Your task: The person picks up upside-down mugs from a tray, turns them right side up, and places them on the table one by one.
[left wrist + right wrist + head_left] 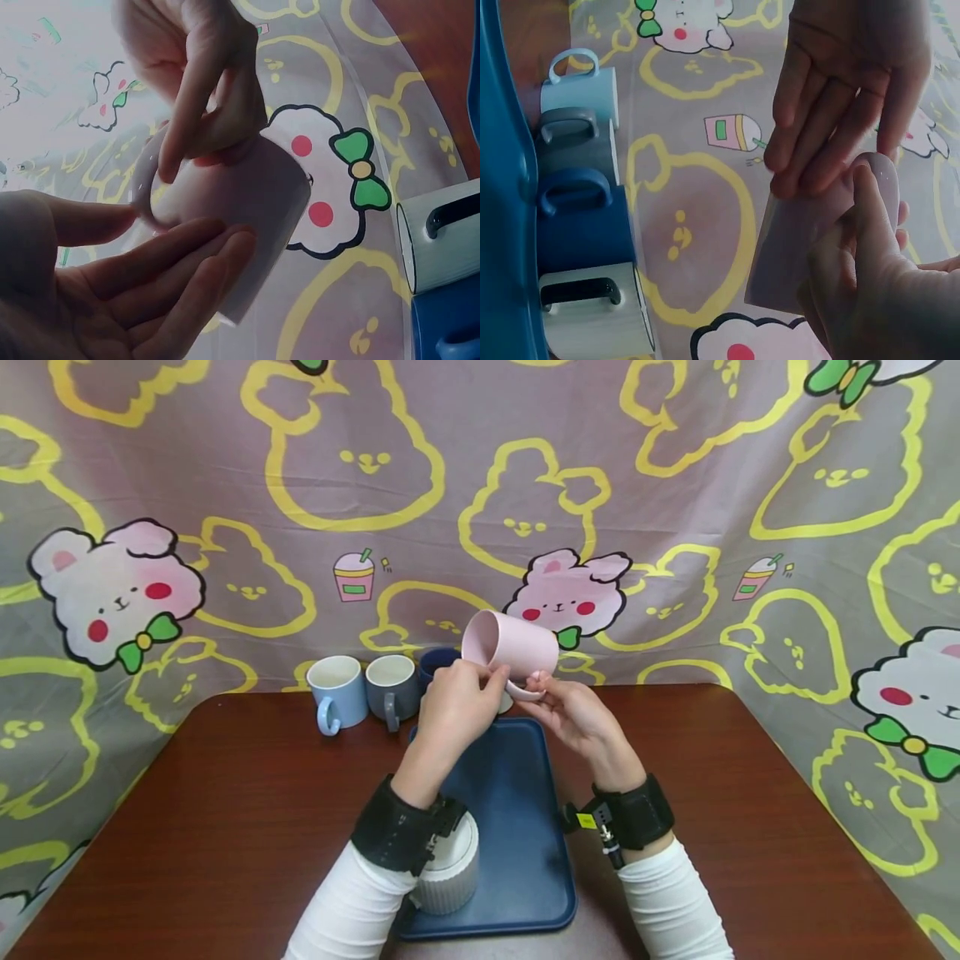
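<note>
A pink mug (527,645) is held in the air above the far end of the blue tray, tipped on its side with its mouth facing left and its handle down. My left hand (463,700) holds it near the mouth; in the left wrist view the thumb touches the handle while the fingers lie along the mug's side. The right hand (583,714) grips the mug at its handle and lower side, with a finger along the handle (889,187) in the right wrist view. The mug's inside is mostly hidden.
Behind the tray (517,827), a light blue mug (337,685), a grey mug (393,681), a dark blue mug (437,662) and a white mug with a black handle (592,322) stand in a row by the patterned cloth. A white ribbed container (453,868) stands on the tray's near left.
</note>
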The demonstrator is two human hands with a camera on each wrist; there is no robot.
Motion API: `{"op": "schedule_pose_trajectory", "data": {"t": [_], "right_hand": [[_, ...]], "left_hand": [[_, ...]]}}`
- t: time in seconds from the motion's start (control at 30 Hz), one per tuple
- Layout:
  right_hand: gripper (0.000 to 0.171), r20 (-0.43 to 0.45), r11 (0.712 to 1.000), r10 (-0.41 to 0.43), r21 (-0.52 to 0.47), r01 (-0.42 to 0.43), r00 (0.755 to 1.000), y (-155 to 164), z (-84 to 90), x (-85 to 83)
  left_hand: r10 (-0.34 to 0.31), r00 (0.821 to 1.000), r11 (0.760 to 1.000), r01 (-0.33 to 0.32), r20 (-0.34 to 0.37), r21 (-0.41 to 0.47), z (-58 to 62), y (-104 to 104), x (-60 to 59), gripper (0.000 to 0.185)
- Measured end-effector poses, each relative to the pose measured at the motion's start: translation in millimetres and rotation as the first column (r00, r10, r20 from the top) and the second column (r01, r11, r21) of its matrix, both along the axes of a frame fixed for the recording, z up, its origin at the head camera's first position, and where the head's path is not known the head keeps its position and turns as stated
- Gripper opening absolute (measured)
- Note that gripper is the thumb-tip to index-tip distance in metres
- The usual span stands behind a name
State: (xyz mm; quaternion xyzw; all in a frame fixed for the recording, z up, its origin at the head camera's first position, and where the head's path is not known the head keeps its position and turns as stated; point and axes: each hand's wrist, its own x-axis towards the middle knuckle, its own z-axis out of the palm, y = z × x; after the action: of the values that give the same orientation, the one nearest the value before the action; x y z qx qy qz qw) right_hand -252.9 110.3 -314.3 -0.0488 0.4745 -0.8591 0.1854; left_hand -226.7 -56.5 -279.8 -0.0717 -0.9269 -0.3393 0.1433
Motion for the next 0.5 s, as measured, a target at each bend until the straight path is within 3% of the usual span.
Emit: {"op": "schedule_pose_trajectory", "data": {"t": [0.27,0.5], "right_hand": [[0.015,-0.01,1.0,-0.006,-0.013,0.005,1.0,-6.0,0.4,3.0],[0.015,0.045,0.994,0.048,-0.102,-0.043,0.998,-7.1,-1.8,0.0]], "left_hand": [[0.018,1.0,0.997,-0.019,0.011,0.076,-0.6,2.1,-2.1,0.039],[0.02,0.999,0.988,-0.014,-0.039,0.153,-3.0,1.9,-5.8,0.037]]}}
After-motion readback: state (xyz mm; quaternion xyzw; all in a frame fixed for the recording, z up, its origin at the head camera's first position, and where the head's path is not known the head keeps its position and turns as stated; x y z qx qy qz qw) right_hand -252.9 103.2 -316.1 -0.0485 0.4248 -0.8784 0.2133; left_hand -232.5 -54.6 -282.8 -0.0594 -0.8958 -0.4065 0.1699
